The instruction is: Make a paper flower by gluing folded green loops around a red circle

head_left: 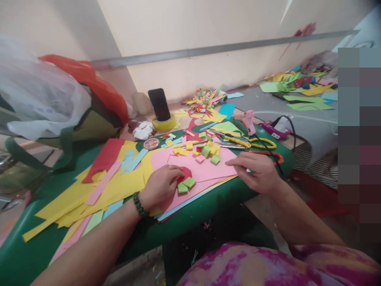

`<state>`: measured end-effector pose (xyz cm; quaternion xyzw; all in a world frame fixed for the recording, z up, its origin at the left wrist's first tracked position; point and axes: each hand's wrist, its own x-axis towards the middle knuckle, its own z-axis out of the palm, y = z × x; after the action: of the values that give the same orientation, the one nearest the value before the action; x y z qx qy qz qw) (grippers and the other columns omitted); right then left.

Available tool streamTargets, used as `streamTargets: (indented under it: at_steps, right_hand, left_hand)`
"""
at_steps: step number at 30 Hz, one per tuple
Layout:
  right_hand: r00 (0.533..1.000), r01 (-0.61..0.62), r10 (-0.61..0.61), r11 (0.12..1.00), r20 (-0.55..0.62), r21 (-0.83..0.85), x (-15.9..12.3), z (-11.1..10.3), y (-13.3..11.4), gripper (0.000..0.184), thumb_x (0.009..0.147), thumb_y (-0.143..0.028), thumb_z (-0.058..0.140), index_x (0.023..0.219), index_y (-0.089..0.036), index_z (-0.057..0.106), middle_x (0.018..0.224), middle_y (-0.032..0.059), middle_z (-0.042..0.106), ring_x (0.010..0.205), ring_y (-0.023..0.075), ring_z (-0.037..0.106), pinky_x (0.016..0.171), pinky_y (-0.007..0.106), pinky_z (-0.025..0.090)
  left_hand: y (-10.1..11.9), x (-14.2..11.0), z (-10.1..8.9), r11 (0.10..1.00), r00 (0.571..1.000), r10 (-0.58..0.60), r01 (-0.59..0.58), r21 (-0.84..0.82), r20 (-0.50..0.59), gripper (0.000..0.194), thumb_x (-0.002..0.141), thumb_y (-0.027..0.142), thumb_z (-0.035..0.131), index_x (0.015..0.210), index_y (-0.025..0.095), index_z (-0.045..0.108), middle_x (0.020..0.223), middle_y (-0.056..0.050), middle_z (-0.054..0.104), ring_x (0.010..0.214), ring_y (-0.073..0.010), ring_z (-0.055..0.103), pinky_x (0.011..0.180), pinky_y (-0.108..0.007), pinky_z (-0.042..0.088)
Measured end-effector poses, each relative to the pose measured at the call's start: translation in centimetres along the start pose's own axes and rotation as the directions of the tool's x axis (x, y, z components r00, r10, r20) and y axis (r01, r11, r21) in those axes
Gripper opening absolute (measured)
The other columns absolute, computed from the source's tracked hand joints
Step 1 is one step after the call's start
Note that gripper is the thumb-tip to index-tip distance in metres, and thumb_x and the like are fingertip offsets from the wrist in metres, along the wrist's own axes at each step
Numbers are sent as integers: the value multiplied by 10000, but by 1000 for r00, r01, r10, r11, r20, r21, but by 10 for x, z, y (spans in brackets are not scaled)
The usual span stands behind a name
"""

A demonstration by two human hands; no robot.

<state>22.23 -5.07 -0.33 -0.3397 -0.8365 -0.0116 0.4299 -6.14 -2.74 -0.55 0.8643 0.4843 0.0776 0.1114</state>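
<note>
- Near the table's (190, 211) front edge, my left hand (157, 183) grips the red disc (186, 173) by its rim, sparing the green loops (189, 182).
- My right hand's (260, 172) grip: I can't tell.

Passable along the near strip of green table cover (208, 204), before the pink paper sheets (222, 170). Blocked beyond by yellow-handled metal scissors (263, 138), a pink plastic glue gun (249, 122) and a propped black phone (159, 104).
</note>
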Motion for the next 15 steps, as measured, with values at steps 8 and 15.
streamTargets:
  at_steps: [8,15]
  right_hand:
    - [751,-636,638,629,-171,-446,-11,-41,58,262,827,-298,513,942,-182,717,939,95,739,769,232,673,687,329,493]
    - [480,-762,865,327,-149,-559,20,-49,109,512,867,-550,476,1054,-116,674,1052,197,697,995,318,634,796,355,448]
  left_hand:
    - [0,-2,-2,1000,1000,27,-27,12,3,331,880,171,424,897,235,747,1141,-26,725,1004,-224,665,811,-317,518]
    - [-6,-1,2,999,999,30,-29,31,-12,331,848,150,427,851,247,743,1157,-10,722,988,-237,677,754,-311,514]
